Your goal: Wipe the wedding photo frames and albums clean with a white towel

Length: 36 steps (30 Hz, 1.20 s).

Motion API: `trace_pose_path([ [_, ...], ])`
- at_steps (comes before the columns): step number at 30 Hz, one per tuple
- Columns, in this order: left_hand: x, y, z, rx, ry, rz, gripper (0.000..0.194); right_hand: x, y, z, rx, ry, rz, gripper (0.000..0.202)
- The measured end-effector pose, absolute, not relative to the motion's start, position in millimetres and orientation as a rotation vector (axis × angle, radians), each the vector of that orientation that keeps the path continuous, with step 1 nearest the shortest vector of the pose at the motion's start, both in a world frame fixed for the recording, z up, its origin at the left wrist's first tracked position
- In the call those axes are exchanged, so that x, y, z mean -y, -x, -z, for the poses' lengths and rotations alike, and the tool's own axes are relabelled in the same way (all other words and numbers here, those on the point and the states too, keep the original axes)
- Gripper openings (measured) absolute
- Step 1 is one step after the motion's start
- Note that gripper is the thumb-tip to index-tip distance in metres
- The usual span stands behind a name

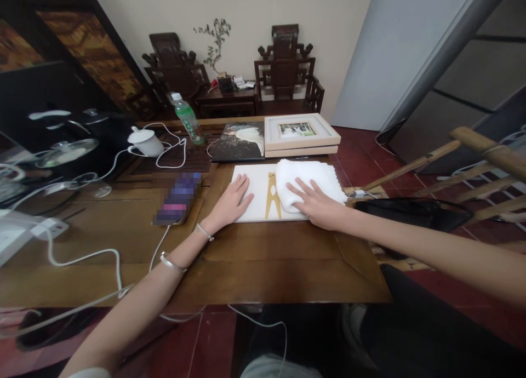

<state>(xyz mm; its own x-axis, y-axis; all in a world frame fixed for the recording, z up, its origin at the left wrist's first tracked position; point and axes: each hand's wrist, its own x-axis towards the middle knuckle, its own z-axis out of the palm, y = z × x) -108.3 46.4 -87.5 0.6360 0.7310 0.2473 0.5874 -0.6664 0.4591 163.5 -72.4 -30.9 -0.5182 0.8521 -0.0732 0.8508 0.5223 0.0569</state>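
Observation:
A flat white board or pad [255, 199] lies on the wooden table in front of me. My left hand [235, 200] rests on its left end, fingers stretched out and holding nothing. My right hand [318, 202] lies spread on top of a folded white towel [287, 182], which covers the right part of the board. Between the hands, a yellow figure with two long legs [272, 197] shows on the white surface, close to the towel's left edge; I cannot tell whether it is printed or a loose piece.
Behind the board are a dark picture panel [240, 139] and stacked light-wood frames [302, 134]. Leftward lie a phone [178, 198], a green-labelled bottle [188, 119], a white lidded cup [146, 142], a pot [68, 152] and loose white cables [90, 253]. A wooden chair [485, 148] stands right.

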Motion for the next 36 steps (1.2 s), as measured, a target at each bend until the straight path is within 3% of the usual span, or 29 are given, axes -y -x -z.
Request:
trace_pose_path([
  [12, -48, 107, 91, -1.106, -2.505, -0.574, 0.060, 117, -150, 31, -2.676, -1.434, -0.107, 0.050],
  [36, -48, 104, 88, -1.104, -2.497, -0.551, 0.062, 107, -157, 26, -2.683, -1.389, -0.079, 0.050],
])
